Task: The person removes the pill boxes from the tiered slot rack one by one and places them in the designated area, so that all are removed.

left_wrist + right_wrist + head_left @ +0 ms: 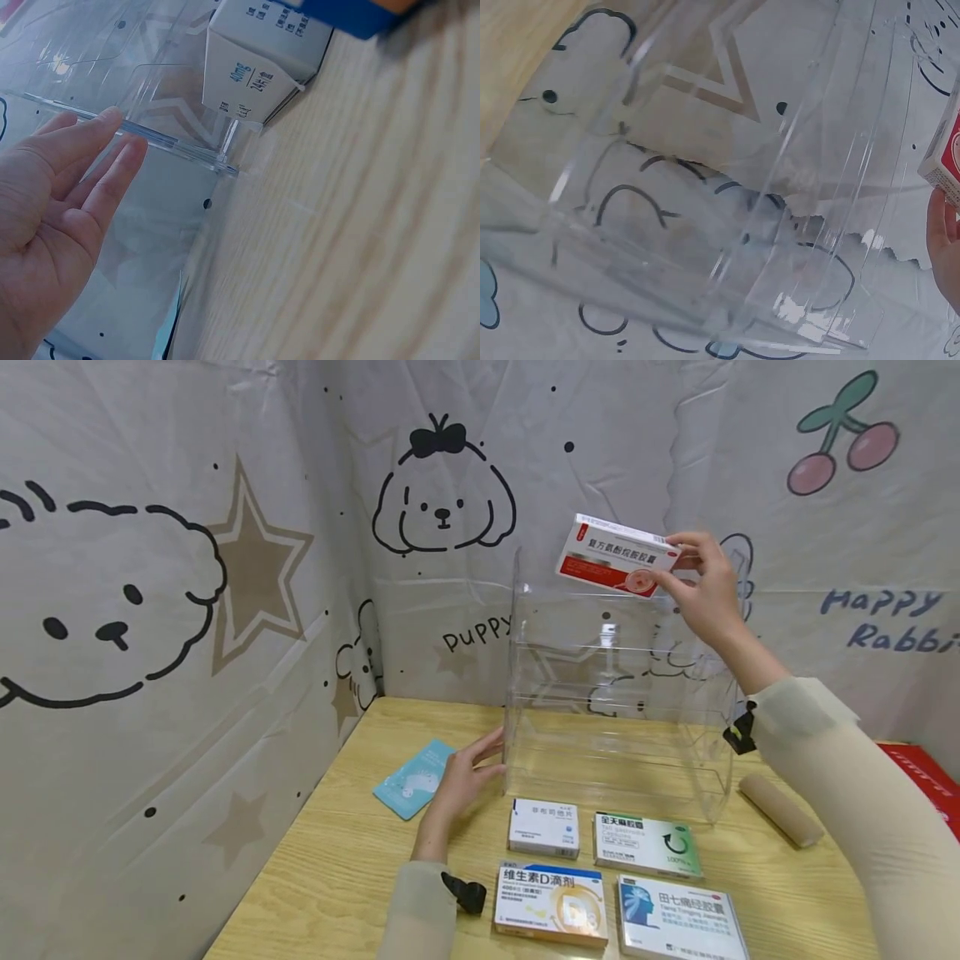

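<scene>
My right hand [708, 585] pinches the right end of a white-and-red medicine box [615, 556] between thumb and fingers. It holds the box, tilted, in front of the top of a clear tiered plastic rack [512, 693]. In the right wrist view, only part of that box [951, 150] shows at the right edge. My left hand [461, 781] is beside the rack's left panel, its extended fingertips against the panel. The left wrist view shows these fingers [97, 139] at the panel's edge, not wrapped round anything.
Before the rack lie a small white box [543, 839], a green-and-white box [637, 847], an orange-and-white vitamin D box [551, 914] and a blue-and-white box [678, 927]. A teal sachet [415, 779] lies left, a brown tube [780, 810] right. Patterned cloth [442, 585] hangs behind.
</scene>
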Demonstrator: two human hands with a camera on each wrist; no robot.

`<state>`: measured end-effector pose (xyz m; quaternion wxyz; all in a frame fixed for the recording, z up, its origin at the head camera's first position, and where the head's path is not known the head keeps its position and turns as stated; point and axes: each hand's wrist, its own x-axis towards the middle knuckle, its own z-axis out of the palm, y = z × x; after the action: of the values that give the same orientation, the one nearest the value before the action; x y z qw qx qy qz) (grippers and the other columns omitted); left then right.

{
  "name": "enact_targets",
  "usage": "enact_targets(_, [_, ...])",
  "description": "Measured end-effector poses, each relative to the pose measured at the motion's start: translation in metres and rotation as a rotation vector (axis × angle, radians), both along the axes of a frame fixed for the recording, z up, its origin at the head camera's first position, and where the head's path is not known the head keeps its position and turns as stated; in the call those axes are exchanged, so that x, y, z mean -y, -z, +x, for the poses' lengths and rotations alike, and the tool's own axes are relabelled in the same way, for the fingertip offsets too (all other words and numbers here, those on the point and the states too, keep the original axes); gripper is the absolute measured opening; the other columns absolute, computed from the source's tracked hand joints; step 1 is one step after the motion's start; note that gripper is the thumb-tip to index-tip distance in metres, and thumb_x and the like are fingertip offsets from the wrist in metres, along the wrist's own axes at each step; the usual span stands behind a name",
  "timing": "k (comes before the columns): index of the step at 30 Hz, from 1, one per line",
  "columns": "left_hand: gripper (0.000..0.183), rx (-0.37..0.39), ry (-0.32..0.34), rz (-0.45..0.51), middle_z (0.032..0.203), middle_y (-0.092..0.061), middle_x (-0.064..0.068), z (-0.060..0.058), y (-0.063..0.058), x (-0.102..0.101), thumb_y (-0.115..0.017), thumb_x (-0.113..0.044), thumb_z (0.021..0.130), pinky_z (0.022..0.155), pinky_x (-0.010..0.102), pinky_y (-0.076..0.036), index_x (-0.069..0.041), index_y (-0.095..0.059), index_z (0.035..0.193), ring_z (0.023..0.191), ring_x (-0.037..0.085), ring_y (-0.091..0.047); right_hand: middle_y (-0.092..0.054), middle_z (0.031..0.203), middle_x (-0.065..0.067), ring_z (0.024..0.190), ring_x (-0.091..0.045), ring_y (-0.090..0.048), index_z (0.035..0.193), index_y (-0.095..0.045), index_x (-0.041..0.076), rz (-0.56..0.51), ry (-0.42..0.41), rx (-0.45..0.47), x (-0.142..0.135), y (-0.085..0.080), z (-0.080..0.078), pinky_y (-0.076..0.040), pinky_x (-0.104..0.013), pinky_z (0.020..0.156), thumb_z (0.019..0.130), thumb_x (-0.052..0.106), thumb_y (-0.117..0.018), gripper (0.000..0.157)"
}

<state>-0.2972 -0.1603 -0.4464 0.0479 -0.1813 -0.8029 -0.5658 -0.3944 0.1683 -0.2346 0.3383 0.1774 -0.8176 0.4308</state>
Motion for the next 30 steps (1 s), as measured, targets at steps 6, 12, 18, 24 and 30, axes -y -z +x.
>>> enact_targets(6, [0.061, 0.001, -0.02, 0.012, 0.147, -0.052, 0.013, -0.008, 0.012, -0.001, -0.065, -0.001, 0.091, 0.104, 0.046, -0.055, -0.012, -0.046, 0.147, 0.13, 0.032, -0.056, -0.046, 0.105, 0.028, 0.093, 0.008, -0.053, 0.132, -0.05, 0.005, -0.005, -0.056, -0.012, -0.016, 0.015, 0.019, -0.05, 0.004, 0.078, 0.09, 0.008, -0.069, 0.046])
enact_targets(12, [0.06, 0.009, -0.028, 0.01, 0.145, -0.054, 0.011, -0.007, 0.009, -0.003, -0.065, -0.001, 0.09, 0.104, 0.044, -0.055, -0.015, -0.048, 0.146, 0.129, 0.031, -0.057, -0.048, 0.106, 0.029, 0.093, 0.009, -0.054, 0.133, -0.049, 0.002, 0.003, -0.091, -0.022, -0.031, 0.027, 0.038, -0.049, 0.005, 0.079, 0.089, 0.0, -0.068, 0.048])
enact_targets(18, [0.06, 0.015, -0.028, -0.006, 0.147, -0.053, 0.01, -0.005, 0.005, -0.004, -0.065, 0.0, 0.091, 0.103, 0.042, -0.056, -0.015, -0.047, 0.147, 0.13, 0.03, -0.056, -0.049, 0.11, 0.029, 0.093, 0.011, -0.054, 0.132, -0.049, -0.003, 0.027, -0.126, -0.046, -0.047, 0.042, 0.057, -0.049, 0.005, 0.08, 0.087, -0.009, -0.066, 0.049])
enact_targets(24, [0.061, 0.021, -0.034, -0.009, 0.146, -0.053, 0.009, -0.006, 0.008, -0.002, -0.064, -0.001, 0.091, 0.102, 0.036, -0.057, -0.017, -0.046, 0.147, 0.13, 0.029, -0.056, -0.046, 0.115, 0.029, 0.092, 0.01, -0.052, 0.132, -0.049, -0.004, 0.061, -0.137, -0.017, -0.063, 0.062, 0.076, -0.047, 0.006, 0.08, 0.086, -0.012, -0.066, 0.05])
enact_targets(30, [0.061, 0.024, -0.011, 0.017, 0.149, -0.049, 0.013, -0.006, 0.01, -0.001, -0.063, 0.0, 0.092, 0.104, 0.036, -0.056, -0.013, -0.045, 0.148, 0.132, 0.032, -0.054, -0.046, 0.118, 0.027, 0.091, 0.009, -0.052, 0.133, -0.048, -0.003, 0.082, -0.13, 0.031, -0.08, 0.084, 0.1, -0.047, 0.007, 0.082, 0.085, -0.013, -0.066, 0.052])
